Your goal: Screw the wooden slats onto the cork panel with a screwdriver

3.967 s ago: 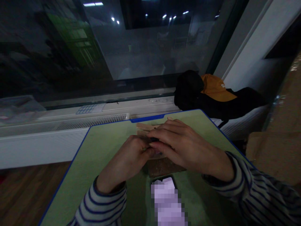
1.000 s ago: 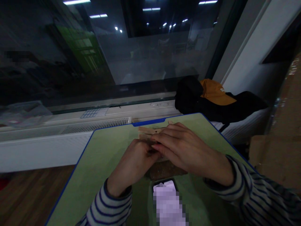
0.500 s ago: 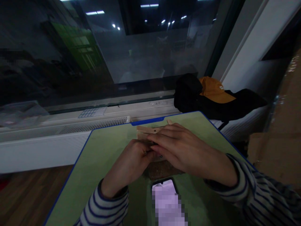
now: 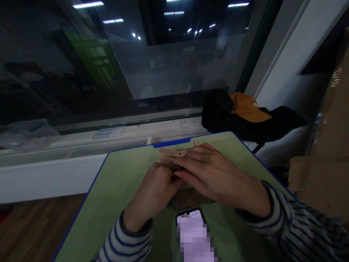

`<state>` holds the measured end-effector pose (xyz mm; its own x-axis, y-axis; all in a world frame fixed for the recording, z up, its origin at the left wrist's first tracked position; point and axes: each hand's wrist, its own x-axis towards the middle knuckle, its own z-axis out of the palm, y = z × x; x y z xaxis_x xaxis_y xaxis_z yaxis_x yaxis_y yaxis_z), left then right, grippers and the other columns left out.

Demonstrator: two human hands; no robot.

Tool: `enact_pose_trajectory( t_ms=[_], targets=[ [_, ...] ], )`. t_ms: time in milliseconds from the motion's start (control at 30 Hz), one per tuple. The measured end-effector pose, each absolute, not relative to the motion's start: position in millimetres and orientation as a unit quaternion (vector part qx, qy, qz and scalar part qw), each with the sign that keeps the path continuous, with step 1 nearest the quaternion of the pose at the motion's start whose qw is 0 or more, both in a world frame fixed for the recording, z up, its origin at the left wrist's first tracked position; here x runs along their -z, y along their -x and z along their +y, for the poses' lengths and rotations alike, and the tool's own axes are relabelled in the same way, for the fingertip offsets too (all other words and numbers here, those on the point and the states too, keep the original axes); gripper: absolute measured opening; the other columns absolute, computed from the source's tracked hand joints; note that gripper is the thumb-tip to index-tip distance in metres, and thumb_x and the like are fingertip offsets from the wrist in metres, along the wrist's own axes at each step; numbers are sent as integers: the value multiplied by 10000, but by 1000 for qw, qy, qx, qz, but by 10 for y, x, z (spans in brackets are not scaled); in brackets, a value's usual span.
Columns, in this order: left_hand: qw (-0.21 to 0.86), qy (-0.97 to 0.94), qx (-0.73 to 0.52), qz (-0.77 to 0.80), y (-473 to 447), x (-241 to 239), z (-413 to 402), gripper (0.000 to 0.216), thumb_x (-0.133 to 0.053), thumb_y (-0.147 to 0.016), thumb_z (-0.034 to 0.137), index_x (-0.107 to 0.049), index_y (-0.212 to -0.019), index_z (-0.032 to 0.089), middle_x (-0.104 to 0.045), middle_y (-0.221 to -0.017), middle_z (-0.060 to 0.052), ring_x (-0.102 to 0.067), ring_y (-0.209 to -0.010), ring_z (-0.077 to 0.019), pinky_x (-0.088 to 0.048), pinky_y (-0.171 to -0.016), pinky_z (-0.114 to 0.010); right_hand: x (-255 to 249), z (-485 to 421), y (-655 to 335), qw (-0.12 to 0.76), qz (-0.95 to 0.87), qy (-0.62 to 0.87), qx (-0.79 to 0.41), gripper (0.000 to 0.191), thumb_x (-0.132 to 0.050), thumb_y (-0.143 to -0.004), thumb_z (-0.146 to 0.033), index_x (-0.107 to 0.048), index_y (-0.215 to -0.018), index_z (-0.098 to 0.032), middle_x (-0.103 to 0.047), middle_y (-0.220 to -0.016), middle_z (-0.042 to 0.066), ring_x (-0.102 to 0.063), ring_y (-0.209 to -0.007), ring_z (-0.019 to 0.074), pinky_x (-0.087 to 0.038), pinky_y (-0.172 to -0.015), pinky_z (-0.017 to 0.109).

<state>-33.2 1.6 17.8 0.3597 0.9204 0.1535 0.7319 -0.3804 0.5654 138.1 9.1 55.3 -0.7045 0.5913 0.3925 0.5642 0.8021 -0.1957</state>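
Before me on the green tabletop [image 4: 122, 178], a pale flat wooden piece [image 4: 167, 152] with a small dark hole lies mostly under my hands. My right hand [image 4: 209, 167] reaches across it, fingers bent over the wood and pressed together. Close by on the near side, my left hand [image 4: 155, 189] is closed, its thumb and fingertips meeting the right hand's fingertips. Whatever is pinched there is hidden; only a small dark bit shows. A dark brown block or board [image 4: 191, 199] lies beneath the hands. Nearer to me is a phone [image 4: 195, 236] with a lit screen.
The table's blue edge [image 4: 171, 142] runs close to a white radiator [image 4: 109, 147] and a window. A black bag [image 4: 218, 112] and an orange cap [image 4: 251, 107] are on the sill. Cardboard [image 4: 313, 174] stands at the right, a clear plastic bag [image 4: 29, 134] at the left.
The view has tilted slightly, so the scene sits a little lower. My hands stay together over the wooden piece; the left has shifted slightly right in view.
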Motion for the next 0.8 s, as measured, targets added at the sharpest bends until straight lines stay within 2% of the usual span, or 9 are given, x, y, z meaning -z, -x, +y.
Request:
enact_pose_trajectory(
  t_ms=[200,433,633,800],
  targets=[
    [251,-802,-251,481,334,-199,12,186,-516,-781,96,-662,-704,182,-730,-791,-14,-659,-699,-156,-450,-630,-247,-557,81,-1417,229,-933,270,-69,340,-435,-918,-225,-490,-1246,-149,-605,-1194,84,-538,-1080,188,-369,-952,379],
    [279,-809,-231,463,349,-192,12,189,-495,-832,159,-644,-718,186,-701,-757,-4,-640,-685,-143,-442,-606,-232,-526,108,-1387,238,-928,285,-24,262,-445,-919,-241,-585,-1129,-168,-617,-1180,69,-553,-1038,186,-352,-953,383],
    [234,-810,-213,493,316,-223,13,180,-490,-795,137,-645,-711,177,-705,-772,-31,-642,-698,-162,-434,-607,-249,-559,101,-1381,225,-927,301,-10,266,-454,-916,-254,-596,-1113,-146,-639,-1130,90,-572,-990,197,-398,-880,378],
    [162,-803,-188,542,315,-252,11,197,-528,-782,206,-642,-627,165,-692,-666,-47,-620,-597,-167,-402,-541,-262,-566,92,-1372,231,-923,308,-18,260,-438,-924,-270,-601,-1096,-162,-641,-1128,81,-574,-988,193,-403,-884,386]
  ],
)
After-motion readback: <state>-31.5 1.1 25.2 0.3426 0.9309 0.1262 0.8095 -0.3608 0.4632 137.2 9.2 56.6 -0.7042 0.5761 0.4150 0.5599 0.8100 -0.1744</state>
